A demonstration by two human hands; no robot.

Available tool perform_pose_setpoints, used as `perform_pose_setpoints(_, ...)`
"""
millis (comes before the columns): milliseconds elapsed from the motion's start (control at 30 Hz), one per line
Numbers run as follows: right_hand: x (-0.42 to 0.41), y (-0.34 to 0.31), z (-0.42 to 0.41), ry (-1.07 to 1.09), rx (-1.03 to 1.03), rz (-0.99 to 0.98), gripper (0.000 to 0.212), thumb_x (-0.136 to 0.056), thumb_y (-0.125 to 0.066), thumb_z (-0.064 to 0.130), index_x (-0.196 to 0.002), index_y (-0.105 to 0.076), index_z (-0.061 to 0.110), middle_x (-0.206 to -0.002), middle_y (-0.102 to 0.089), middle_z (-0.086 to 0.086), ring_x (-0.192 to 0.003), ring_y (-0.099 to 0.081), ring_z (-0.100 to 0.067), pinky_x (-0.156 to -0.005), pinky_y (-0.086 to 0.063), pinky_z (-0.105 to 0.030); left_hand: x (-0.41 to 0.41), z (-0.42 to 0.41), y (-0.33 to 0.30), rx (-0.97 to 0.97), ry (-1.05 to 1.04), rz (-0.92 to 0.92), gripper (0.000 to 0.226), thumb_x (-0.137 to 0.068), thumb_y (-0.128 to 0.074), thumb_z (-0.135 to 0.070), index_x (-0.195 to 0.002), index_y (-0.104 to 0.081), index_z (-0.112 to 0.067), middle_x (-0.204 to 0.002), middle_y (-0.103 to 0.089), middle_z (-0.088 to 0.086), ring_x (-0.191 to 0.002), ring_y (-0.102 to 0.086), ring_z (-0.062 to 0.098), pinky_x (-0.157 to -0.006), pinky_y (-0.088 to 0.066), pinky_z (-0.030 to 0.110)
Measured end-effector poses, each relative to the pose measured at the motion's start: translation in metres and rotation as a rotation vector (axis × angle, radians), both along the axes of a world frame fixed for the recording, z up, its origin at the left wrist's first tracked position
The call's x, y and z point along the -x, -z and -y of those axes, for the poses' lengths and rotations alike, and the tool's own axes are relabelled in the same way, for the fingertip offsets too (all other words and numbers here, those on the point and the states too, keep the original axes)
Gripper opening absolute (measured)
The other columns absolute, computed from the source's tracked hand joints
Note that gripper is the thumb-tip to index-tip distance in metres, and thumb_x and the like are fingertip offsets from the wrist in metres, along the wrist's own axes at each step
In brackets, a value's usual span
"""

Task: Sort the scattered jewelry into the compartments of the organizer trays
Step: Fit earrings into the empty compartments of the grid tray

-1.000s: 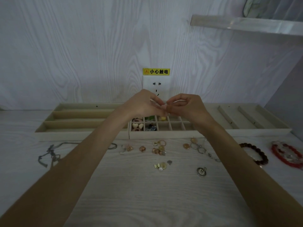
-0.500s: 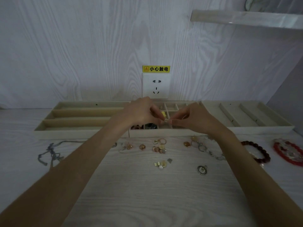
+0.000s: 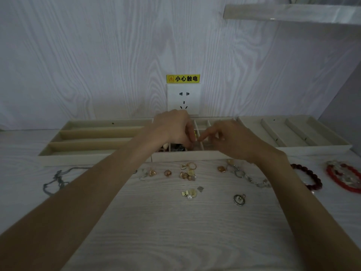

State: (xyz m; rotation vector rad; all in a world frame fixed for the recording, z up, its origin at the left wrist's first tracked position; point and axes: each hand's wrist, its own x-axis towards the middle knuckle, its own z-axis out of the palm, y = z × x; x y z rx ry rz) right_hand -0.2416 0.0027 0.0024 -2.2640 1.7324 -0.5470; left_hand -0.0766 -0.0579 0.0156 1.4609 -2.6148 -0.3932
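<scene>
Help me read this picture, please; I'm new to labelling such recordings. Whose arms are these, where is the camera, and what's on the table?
No machine here: a person wears a camera on the head, looking down at their own arms. The left hand and right hand meet fingertip to fingertip over the middle organizer tray; whatever they pinch is too small to identify. Loose on the table lie gold rings and charms, a round pendant, a dark red bead bracelet and a grey necklace.

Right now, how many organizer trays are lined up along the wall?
3: a long-slot tray on the left, a small-grid tray in the middle under both hands, and a diagonal-slot tray on the right.
</scene>
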Motion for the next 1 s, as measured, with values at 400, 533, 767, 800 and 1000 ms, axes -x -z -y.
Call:
perform_pose_setpoints(400, -0.004, 0.008, 0.007, -0.086, -0.033, -0.1, 0.055, -0.083, -0.041, -0.007, -0.1, -0.072, 0.035, -0.086, -0.051, -0.001, -0.092, -0.047, -0.019, -0.084, -0.043, -0.041, 0.004, 0.007, -0.006, -0.046, 0.013, 0.062, 0.019, -0.064, -0.082, -0.036, -0.068, -0.064, -0.034, -0.07, -0.057, -0.021, -0.078, -0.057, 0.006, -0.071, -0.045, 0.028)
perform_pose_setpoints(533, -0.001, 0.008, 0.008, -0.072, 0.07, 0.019, 0.047, -0.084, -0.044, -0.007, -0.094, -0.074, 0.028, -0.074, -0.044, 0.007, -0.074, -0.042, -0.008, -0.071, -0.039, -0.032, -0.012, 0.009, -0.015, -0.135, 0.054, -0.058, 0.015, -0.069, -0.081, -0.031, -0.078, -0.07, -0.032, -0.083, -0.067, -0.015, -0.092, -0.064, 0.011, -0.09, -0.051, 0.039)
perform_pose_setpoints(767, -0.02, 0.007, -0.002, -0.155, 0.163, 0.169, 0.02, -0.085, -0.065, 0.016, -0.1, -0.069, 0.029, -0.085, -0.058, 0.007, -0.081, -0.048, -0.009, -0.07, -0.04, -0.024, -0.089, -0.025, -0.023, -0.064, -0.121, -0.311, 0.006, -0.076, -0.074, -0.038, -0.081, -0.072, -0.035, -0.086, -0.07, -0.013, -0.084, -0.064, 0.001, -0.086, -0.051, 0.029)
perform_pose_setpoints(800, -0.03, 0.004, -0.005, -0.195, 0.125, 0.165, 0.018, -0.085, -0.066, 0.019, -0.101, -0.07, 0.027, -0.085, -0.059, 0.008, -0.08, -0.051, -0.006, -0.071, -0.042, -0.023, -0.1, -0.032, -0.021, -0.074, -0.132, -0.293, 0.004, -0.077, -0.073, -0.037, -0.079, -0.071, -0.038, -0.086, -0.069, -0.015, -0.084, -0.064, 0.0, -0.083, -0.051, 0.025)
perform_pose_setpoints(1000, -0.086, 0.003, -0.015, -0.305, 0.035, -0.113, 0.022, -0.089, -0.059, 0.026, -0.108, -0.069, 0.03, -0.086, -0.062, 0.014, -0.067, -0.047, 0.0, -0.061, -0.036, -0.018, -0.133, -0.063, -0.007, -0.133, -0.172, -0.097, 0.014, -0.087, -0.065, -0.027, -0.096, -0.07, -0.036, -0.092, -0.065, -0.017, -0.085, -0.058, -0.002, -0.064, -0.034, 0.0)
